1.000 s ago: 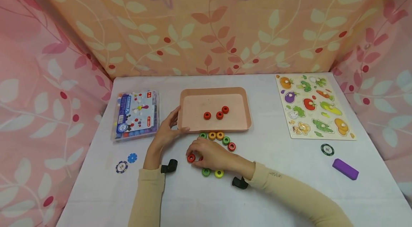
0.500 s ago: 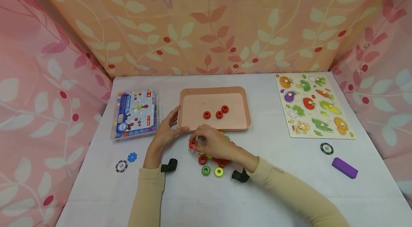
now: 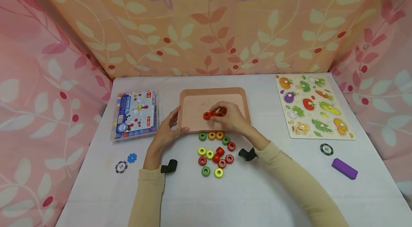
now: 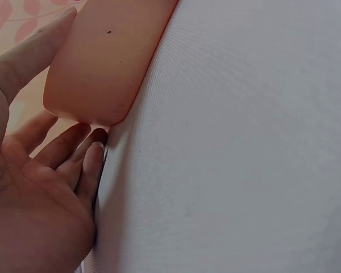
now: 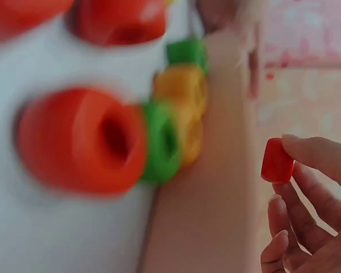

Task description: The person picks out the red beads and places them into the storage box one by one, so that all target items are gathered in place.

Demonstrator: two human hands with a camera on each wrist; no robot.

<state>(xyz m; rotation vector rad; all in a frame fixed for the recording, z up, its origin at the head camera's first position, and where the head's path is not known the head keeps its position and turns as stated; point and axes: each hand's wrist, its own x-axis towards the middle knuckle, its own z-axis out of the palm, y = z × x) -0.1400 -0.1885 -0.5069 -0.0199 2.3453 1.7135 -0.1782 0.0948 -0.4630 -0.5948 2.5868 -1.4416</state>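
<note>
A red bead [image 5: 277, 161] with rounded edges is pinched between the thumb and fingers of my right hand [image 3: 230, 117], over the peach tray [image 3: 193, 94]. More red beads [image 3: 206, 115] lie in that tray, partly hidden by this hand. My left hand [image 3: 168, 128] rests at the tray's near-left corner. Its thumb lies by the front wall and its fingers by the left side, loosely extended in the left wrist view. Nearer the person, red, green, orange and yellow beads, such as a green bead [image 3: 205, 171], lie scattered on the white cloth.
At the left stands a clear box [image 3: 135, 114] of coloured balls, with a blue disc [image 3: 132, 158] and a poker chip [image 3: 121, 167] nearer. To the right are a vegetable puzzle board [image 3: 315, 107], another chip [image 3: 326, 149] and a purple block [image 3: 344, 168]. Patterned curtains close the back and sides.
My right hand has picked a red bead from the left of the scattered beads and carried it up over the tray. The left hand has stayed at the tray's corner.
</note>
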